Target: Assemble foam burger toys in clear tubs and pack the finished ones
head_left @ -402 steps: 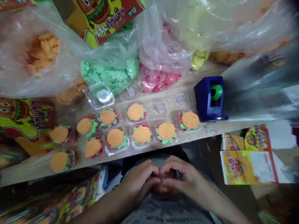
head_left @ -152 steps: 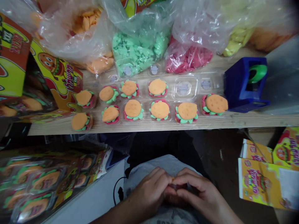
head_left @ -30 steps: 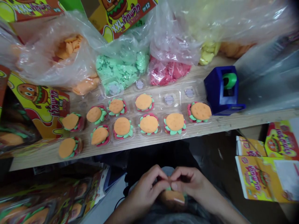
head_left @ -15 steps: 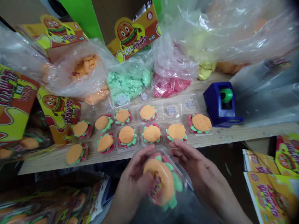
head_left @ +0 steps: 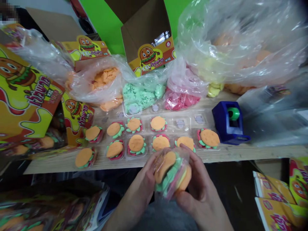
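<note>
Both hands' fingers (head_left: 191,163) around one packaged burger (head_left: 170,171)

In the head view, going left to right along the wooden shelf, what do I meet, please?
Yellow burger box, bag of orange pieces, bag of green pieces, bag of red pieces, blue tape dispenser.

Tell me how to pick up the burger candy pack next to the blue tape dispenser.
Pinch the end pack by the front rim of its clear tray, coming from your side of the wooden plank. The tape dispenser stands close on its right and another pack sits on its left, so the front looks the most open.
</note>
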Demonstrator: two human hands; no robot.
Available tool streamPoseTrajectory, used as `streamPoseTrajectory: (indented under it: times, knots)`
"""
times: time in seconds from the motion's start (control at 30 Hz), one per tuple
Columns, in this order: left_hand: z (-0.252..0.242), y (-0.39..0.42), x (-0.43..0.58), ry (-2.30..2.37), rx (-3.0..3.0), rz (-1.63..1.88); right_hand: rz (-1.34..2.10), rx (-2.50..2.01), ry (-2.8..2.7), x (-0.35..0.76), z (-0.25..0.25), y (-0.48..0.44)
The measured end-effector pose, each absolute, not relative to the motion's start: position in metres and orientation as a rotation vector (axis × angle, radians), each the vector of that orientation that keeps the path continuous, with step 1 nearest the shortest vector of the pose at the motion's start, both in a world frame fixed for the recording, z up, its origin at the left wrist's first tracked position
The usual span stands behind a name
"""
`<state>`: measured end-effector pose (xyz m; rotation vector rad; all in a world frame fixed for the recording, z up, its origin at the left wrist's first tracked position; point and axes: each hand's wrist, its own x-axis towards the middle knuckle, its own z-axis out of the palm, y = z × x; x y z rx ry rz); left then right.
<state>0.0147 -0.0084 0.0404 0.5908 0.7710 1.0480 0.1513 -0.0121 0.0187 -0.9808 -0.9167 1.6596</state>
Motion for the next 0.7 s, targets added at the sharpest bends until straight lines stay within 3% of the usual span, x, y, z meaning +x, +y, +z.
streamPoseTrajectory:
  times: [0.27,0.5,0.7]
  knots:
    - [0.041,-0.014,-0.006,0.897,0.803,0.865,1.647,-0.972,-1.127,0.161,0.015,-0.017]
    - [0.044,-0.017,-0.017,1.136,1.383,0.659,1.236,-0.913,-1.753,0.176,0.018,-0.015]
    - [0.044,-0.020,-0.019,1.123,1.606,0.679,1.100,-0.887,-1.843,0.175,0.017,-0.018]
